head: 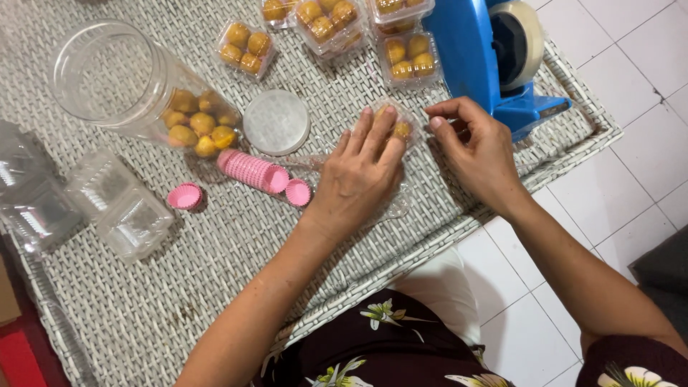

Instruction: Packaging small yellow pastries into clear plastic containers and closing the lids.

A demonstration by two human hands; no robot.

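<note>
Left hand point(360, 174) lies flat, fingers spread, pressing down on the lid of a small clear clamshell box point(398, 126) of round yellow pastries. Right hand point(476, 147) sits just right of that box, thumb and forefinger pinched narrow; whether a strip of tape is between them, I cannot tell.

Landmark: the small clear clamshell box, on the woven white worktop point(215, 272).
- Just right of the box, beyond the right hand: blue tape dispenser point(487, 57) with its roll.
- Behind the box: several filled, closed boxes point(330, 21) of the same pastries.
- Left of the box: round clear lid point(276, 122); below that, a stack of pink paper cups point(252, 170) on its side, with loose pink cups point(185, 196) near.
- Further left: large clear jar point(136, 89) on its side, part full of pastries.
- Far left: empty clamshell boxes point(118, 204).

Judgement on doing this well: the step looks like shutting and sealing the box. Keep the flat palm pressure even so the lid seats all round without crushing the pastries. Hold the lid still until the seam edge is fixed. Pinching fingers should work at the lid edge, not over the pastries.
</note>
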